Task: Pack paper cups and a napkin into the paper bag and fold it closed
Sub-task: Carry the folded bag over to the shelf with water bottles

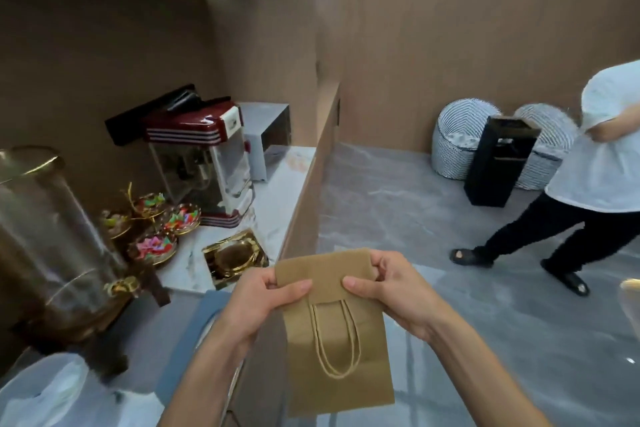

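- Paper bag (337, 340) held flat in mid-air, low centre of view, past the worktop (277, 204) edge and over the floor (415, 218).
- Left hand (266, 302) clamped on bag's upper left corner, thumb on the front face, fingers behind.
- Right hand (388, 291) clamped on bag's upper right corner, thumb on front, fingers curled over the top edge.
- Hands apart, one per corner, bag between them.
- Top part of bag folded over as a flap (322, 274); flap edge lies just above the handles.
- Twine handles (336, 340) hang in a loop against the bag's front.
- Cups and napkin not seen; cannot tell what is inside the bag.
- Worktop at left, marble-look, carries a red popcorn machine (204, 156), touching nothing near the bag.
- Small gold dishes (156, 229) with coloured sweets in front of the machine.
- Gold tray (235, 256) near the worktop edge, just left of the bag's top.
- Glass dispenser (52, 236) with gold tap at far left.
- White plastic bag (45, 392) at bottom left corner.
- Second person (595, 177) at right, white shirt, dark trousers, sandals, standing on the floor well apart from the bag.
- Black bin (495, 163) and two striped poufs (460, 139) by the far wall.
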